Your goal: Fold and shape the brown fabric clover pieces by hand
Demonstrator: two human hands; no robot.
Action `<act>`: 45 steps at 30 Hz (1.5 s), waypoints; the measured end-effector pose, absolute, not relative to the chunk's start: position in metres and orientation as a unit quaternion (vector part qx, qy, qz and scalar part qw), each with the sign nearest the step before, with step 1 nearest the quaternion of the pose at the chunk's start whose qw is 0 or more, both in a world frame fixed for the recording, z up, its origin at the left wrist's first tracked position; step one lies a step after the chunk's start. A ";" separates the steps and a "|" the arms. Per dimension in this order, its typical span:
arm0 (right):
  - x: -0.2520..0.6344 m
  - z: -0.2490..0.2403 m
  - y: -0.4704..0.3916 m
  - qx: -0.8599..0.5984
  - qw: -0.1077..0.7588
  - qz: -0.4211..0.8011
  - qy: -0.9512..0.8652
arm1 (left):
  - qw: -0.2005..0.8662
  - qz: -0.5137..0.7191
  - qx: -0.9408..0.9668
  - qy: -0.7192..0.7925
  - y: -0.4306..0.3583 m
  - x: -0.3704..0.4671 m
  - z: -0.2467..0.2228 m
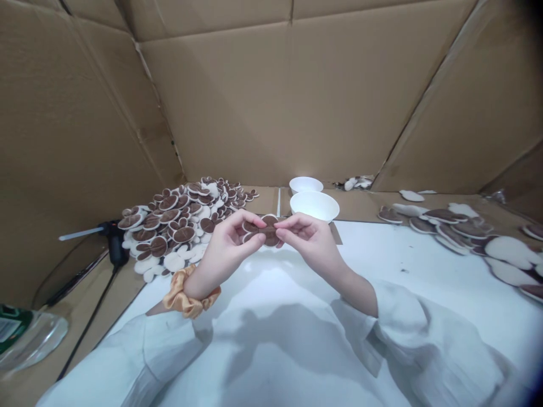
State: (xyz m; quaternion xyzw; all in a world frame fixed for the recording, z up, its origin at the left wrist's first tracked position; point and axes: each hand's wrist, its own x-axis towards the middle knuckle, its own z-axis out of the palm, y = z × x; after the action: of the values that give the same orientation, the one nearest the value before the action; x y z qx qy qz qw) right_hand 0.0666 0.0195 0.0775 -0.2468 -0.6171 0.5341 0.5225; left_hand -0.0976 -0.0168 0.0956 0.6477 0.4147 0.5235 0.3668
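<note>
Between both hands, above the white table (373, 249), is a brown bunny-head fabric patch (270, 230) with a white edge. My left hand (231, 243) pinches its eared end on the left; an orange scrunchie (190, 294) is round that wrist. My right hand (309, 240) grips the round end with thumb and forefinger. Fingers cover parts of the patch. To the left lies a big heap of similar bunny patches (183, 234), some brown side up, some white side up. Two white bowls (314, 204) stand just beyond my hands.
A glue gun (116, 243) with a white stick and black cord sits at the left, near a clear bottle (38, 339). Larger brown and white patches (462, 226) spread over the right side. Cardboard walls (288, 102) enclose the back and sides. White scraps (358, 182) lie at the back.
</note>
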 end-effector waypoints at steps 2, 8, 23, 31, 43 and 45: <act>0.067 0.076 0.020 -0.231 0.521 0.526 -0.631 | 0.358 0.525 0.645 0.424 -0.016 -0.099 0.095; 0.067 0.071 0.023 -0.201 0.495 0.538 -0.652 | 0.356 0.529 0.644 0.422 -0.014 -0.100 0.093; 0.066 0.074 0.022 -0.243 0.498 0.569 -0.608 | 0.365 0.557 0.592 0.454 -0.010 -0.104 0.097; 0.067 0.035 0.011 -0.271 0.360 0.544 -0.708 | 0.315 0.507 0.599 0.534 0.016 -0.160 0.108; 0.099 -0.003 -0.012 -0.368 0.233 0.440 -0.785 | 0.176 0.439 0.574 0.668 0.035 -0.243 0.112; 0.099 -0.004 -0.013 -0.355 0.217 0.438 -0.797 | 0.132 0.438 0.564 0.687 0.038 -0.254 0.108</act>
State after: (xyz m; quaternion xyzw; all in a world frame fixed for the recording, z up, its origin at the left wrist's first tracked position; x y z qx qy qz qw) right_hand 0.0988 -0.0132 -0.0041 -0.3550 -0.7968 0.4380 0.2173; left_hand -0.2545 0.0382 0.1082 0.5641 0.6873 0.4381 0.1323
